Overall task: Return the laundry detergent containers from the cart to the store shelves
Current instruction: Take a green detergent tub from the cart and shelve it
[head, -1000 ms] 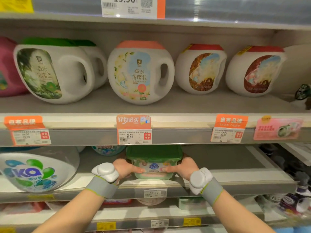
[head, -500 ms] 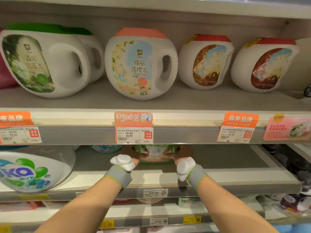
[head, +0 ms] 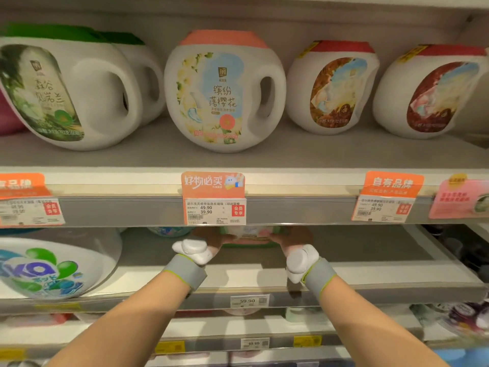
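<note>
Hands: left hand [head: 211,238] and right hand [head: 292,238] clamp box [head: 248,233], frame centre.
Advice: slide box level, deep onto shelf [head: 370,271].

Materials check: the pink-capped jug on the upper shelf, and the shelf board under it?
Pink-capped jug: looks like moulded white plastic with a soft satin sheen; the handle is formed in one piece with the body, and a glossy printed label sits on the front. Shelf board: probably painted metal, matte light grey and smooth, though laminate can't be ruled out.
</note>
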Tool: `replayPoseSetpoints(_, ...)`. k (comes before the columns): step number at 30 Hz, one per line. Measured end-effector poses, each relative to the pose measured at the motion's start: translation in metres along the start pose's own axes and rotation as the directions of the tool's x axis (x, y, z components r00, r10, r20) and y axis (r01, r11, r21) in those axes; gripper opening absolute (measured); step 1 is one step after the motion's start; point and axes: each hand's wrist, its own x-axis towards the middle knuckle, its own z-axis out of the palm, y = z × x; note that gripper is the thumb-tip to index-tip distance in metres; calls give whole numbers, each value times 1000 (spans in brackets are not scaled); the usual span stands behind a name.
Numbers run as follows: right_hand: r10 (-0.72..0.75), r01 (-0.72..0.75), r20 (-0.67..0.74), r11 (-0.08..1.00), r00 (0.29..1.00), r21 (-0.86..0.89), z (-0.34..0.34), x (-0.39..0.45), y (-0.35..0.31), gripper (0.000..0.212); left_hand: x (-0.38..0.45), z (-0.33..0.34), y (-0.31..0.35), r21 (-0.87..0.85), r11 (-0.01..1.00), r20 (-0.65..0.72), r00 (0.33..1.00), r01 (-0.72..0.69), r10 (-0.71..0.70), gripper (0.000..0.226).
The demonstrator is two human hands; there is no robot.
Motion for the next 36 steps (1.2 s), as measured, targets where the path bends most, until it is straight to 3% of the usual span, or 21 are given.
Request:
replayPoseSetpoints(2, -48, 44, -77, 997, 996, -58, -4, -16, 3, 45, -27, -4, 8, 77, 995, -113, 991, -64, 72, 45)
replayPoseSetpoints(4, -94, 98, -103, 994, 990, 36, -4, -35, 4, 34, -46, -10, 5, 62, 992, -155, 981, -110, 118, 24)
replayPoseSetpoints(8, -251, 254, -41, 963, 967, 92, -5, -95, -12, 27, -105, -27, -7, 46, 983, -211, 960, -177, 183, 18)
replayPoseSetpoints(13, -490, 482, -19, 851, 872, 207, -3, -166, -30, 19, -199, -52, -9, 139, 931, -286, 886, -338, 365, 12)
replayPoseSetpoints(16, -570, 541, 54, 802, 820, 254, 4, -211, -30, 18, -258, -61, -24, 174, 926, -347, 859, -336, 377, 12)
replayPoseSetpoints(23, -688, 569, 283, 718, 668, 401, 53, -334, -48, 18, -390, -93, -87, 183, 970, -521, 821, -161, 235, 11)
replayPoseSetpoints(30, -776, 592, 448, 630, 444, 503, 137, -444, -98, 10, -509, -164, -174, 131, 991, -721, 688, 12, 87, 10)
replayPoseSetpoints(32, -796, 602, 488, 596, 357, 532, 181, -485, -120, 13, -549, -197, -214, 85, 994, -788, 615, 67, 26, 10)
replayPoseSetpoints(36, -800, 581, 520, 585, 299, 566, 254, -544, -154, 14, -607, -252, -277, 66, 986, -840, 542, 151, -27, 13)
